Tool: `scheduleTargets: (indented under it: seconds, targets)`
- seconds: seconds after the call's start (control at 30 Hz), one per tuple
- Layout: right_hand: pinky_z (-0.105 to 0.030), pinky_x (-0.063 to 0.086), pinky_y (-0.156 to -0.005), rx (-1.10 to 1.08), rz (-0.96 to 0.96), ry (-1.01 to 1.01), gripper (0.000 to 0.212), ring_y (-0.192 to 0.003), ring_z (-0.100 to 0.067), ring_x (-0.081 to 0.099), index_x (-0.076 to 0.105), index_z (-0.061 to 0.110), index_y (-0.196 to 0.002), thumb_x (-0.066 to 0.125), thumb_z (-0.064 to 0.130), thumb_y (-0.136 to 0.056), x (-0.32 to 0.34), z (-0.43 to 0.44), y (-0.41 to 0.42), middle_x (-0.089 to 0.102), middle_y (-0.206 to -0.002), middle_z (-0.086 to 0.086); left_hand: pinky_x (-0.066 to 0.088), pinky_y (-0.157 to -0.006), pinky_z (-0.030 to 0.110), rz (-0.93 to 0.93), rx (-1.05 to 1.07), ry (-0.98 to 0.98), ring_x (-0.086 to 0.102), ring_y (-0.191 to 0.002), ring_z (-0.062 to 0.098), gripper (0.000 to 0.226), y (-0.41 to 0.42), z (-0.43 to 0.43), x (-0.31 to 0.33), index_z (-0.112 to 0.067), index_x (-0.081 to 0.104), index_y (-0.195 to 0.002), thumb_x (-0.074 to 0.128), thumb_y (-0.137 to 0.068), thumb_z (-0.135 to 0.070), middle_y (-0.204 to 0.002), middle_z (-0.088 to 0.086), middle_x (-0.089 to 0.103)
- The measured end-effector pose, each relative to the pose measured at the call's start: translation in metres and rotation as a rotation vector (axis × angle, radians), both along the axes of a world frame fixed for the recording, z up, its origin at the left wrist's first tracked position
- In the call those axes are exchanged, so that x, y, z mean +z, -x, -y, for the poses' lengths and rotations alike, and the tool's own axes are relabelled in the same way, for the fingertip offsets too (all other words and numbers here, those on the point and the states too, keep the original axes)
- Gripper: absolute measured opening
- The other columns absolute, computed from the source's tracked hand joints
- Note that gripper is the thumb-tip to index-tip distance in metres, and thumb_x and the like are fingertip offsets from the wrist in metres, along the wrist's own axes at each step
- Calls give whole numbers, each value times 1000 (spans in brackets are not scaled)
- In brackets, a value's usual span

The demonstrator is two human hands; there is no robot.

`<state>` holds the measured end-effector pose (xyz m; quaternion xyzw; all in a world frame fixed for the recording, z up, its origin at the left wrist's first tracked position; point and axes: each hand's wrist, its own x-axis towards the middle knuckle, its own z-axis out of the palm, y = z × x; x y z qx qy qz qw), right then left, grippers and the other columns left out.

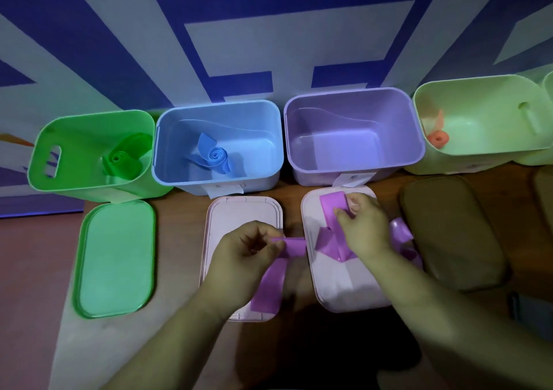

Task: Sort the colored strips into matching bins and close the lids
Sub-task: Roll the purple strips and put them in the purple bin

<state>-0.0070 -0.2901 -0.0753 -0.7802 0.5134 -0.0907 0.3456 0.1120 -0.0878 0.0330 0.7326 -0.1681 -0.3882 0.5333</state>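
A purple strip [330, 244] stretches between both hands above two pale lids. My left hand [245, 252] pinches one part of it, and a length hangs down over the left pale lid [239, 213]. My right hand [360, 225] pinches the other end over the right pale lid [344, 294]. Behind them the purple bin [353, 138] stands open with nothing in it. The blue bin [218, 144] holds a rolled blue strip [214, 155]. The green bin [89, 153] holds a rolled green strip [122, 159].
A green lid [115, 258] lies on the table before the green bin. A light green bin [484, 117] at the right holds an orange roll [438, 137]. A dark lid [452, 231] lies in front of it. A blue-patterned wall stands behind the bins.
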Motion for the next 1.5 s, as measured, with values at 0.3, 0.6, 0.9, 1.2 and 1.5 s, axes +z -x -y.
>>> scheduleTargets:
  seconds: [0.3, 0.6, 0.9, 1.2, 1.5]
  targets:
    - [-34, 53, -83, -55, 78, -94, 30, -85, -26, 64, 68, 18, -109, 68, 4, -81, -14, 2, -16, 62, -81, 5, 54, -75, 26, -19, 29, -20, 67, -80, 20, 16, -10, 8, -20, -11, 68, -80, 68, -86, 3, -81, 0, 72]
    - [-31, 52, -80, 19, 97, -124, 29, -81, -25, 62, 69, 20, -100, 66, 2, -78, -8, 2, -10, 61, -79, 3, 54, -72, 25, -10, 31, 12, 67, -78, 23, 11, -9, 1, -21, -7, 68, -83, 67, -87, 4, -80, 6, 72]
    - [-18, 50, -80, 138, 97, -269, 40, -88, -13, 67, 69, 20, -108, 64, -5, -77, 0, 4, -15, 68, -103, 3, 55, -82, 49, -23, 82, 7, 68, -84, 41, 15, -9, -11, -25, -10, 69, -82, 67, -87, 3, -83, 15, 71]
    - [-23, 52, -86, 232, 116, -240, 26, -84, 1, 63, 66, 34, -89, 70, 9, -85, 18, 0, -8, 68, -87, 16, 55, -78, 39, -2, 64, 3, 69, -82, 35, 14, -7, -11, -17, -11, 69, -82, 68, -88, 2, -80, 10, 72]
    - [-25, 56, -69, 178, 200, -306, 27, -85, -7, 69, 69, 36, -87, 73, 10, -83, 68, -33, 28, 74, -89, 10, 54, -76, 42, 54, 32, 22, 67, -82, 37, 10, -3, -33, 2, -10, 70, -84, 68, -88, -1, -81, 12, 72]
